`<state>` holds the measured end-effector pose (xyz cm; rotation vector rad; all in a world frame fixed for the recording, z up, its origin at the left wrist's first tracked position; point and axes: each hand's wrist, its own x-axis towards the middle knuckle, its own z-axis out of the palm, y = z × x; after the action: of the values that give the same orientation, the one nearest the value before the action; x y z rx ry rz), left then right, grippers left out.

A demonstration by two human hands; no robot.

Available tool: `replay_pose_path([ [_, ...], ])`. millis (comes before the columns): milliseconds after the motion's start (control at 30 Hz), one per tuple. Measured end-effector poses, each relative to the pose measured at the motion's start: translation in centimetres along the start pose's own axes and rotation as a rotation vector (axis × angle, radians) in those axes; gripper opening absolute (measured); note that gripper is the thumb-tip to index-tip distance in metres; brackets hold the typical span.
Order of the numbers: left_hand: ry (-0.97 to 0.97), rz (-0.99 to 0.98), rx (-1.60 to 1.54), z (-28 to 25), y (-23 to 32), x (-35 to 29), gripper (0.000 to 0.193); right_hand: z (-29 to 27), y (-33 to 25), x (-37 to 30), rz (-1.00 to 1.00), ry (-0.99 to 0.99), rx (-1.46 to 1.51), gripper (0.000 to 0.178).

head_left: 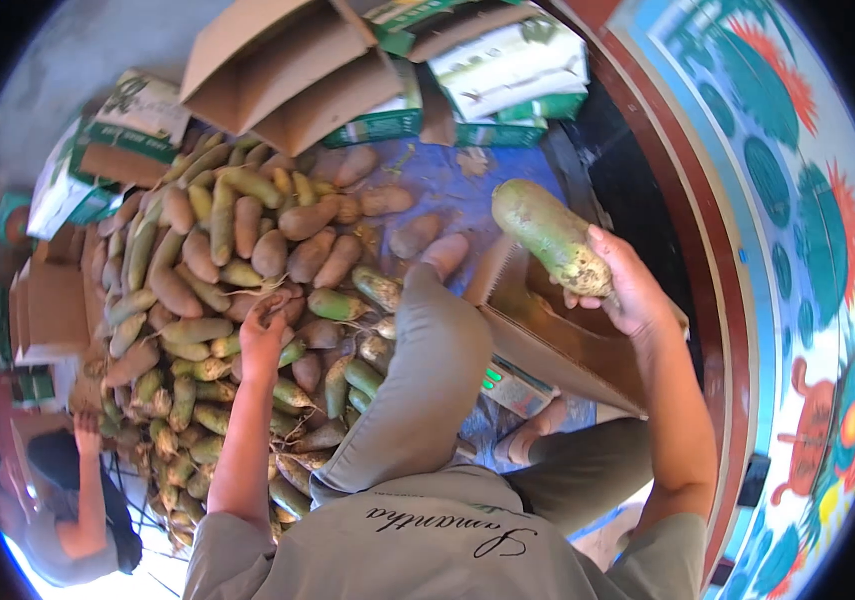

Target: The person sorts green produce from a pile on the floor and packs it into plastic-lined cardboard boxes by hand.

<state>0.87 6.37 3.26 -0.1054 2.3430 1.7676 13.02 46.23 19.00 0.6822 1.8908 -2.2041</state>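
1. Above the mouth of an open brown carton, to the right of the view, one large green radish is held up by the right hand.
2. The right hand is closed around the lower end of this radish. The radish is tilted: its thick green end points up and to the left, while the gripped end is paler and carries some brown dirt.
3. The left hand is over the pile of radishes, with its fingers bent. Whether these fingers grip something, I cannot tell, because the fingertips are difficult to separate from the radishes around them.
4. The pile occupies the left and middle parts; some radishes are green, others look brown, and many lie one upon another.
5. Between the person's bent leg and the carton there is a scale with a lit green display.
6. A blue sheet is visible beside the pile, and a few brown radishes rest on it, near the person's foot.
7. Behind the pile stand open cardboard boxes and some white and green boxes.
8. At the lower left, a co-worker has one hand near the pile's edge.
9. Along the far right runs a wall with colourful painting.
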Motion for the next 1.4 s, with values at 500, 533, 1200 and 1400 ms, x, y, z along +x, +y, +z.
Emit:
replay_pose_path([
  [500, -0.234, 0.244, 0.068, 6.6, 7.0, -0.7, 0.021, -12.6, 11.1, -0.6, 0.358, 0.087, -1.688, 0.064],
  [533, -0.313, 0.336, 0.171, 8.1, 10.7, -1.7, 0.023, -12.9, 11.9, 0.3, 0.373, 0.09, -1.673, 0.064],
  [1200, -0.178, 0.477, 0.485, 4.5, 8.9, 0.1, 0.021, -6.2, 19.1, 13.3, 0.21, -0.66, -1.723, 0.041],
  [1400, 0.029, 0.035, 0.813, -8.7, -7.3, -7.9, 0.019, -18.3, 21.8, 5.5, 0.273, -0.568, -1.683, 0.033],
])
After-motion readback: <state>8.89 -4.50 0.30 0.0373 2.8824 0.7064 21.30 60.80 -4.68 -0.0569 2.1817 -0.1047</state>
